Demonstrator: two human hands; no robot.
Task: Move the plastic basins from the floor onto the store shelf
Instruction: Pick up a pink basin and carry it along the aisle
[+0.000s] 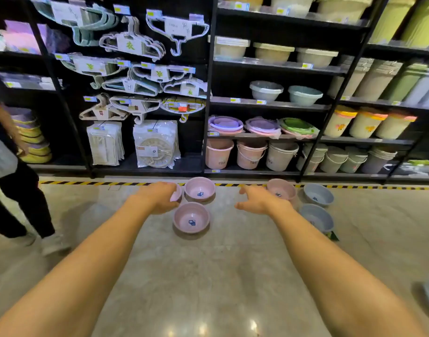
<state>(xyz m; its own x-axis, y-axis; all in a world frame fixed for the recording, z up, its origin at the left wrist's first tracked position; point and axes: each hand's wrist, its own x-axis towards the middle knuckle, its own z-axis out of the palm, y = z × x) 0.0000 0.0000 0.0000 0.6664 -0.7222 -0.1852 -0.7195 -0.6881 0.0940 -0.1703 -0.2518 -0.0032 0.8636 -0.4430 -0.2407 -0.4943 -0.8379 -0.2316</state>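
Both arms reached out mid-frame, my left hand (160,197) and right hand (259,199) spread wide and empty over pink basins (191,218) on the floor (208,276); best gripped by opposite rims.

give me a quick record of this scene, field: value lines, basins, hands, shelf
pink basins on floor: four, one nearest, one behind it, one partly hidden by the left hand, one beside the right hand
grey-blue basins on floor: two, far and near
left hand: open, over a pink basin's rim, grip not clear
right hand: open, empty, reaching forward
shelf with basins: holds two grey-blue basins, with free space on its left
bystander: at left edge
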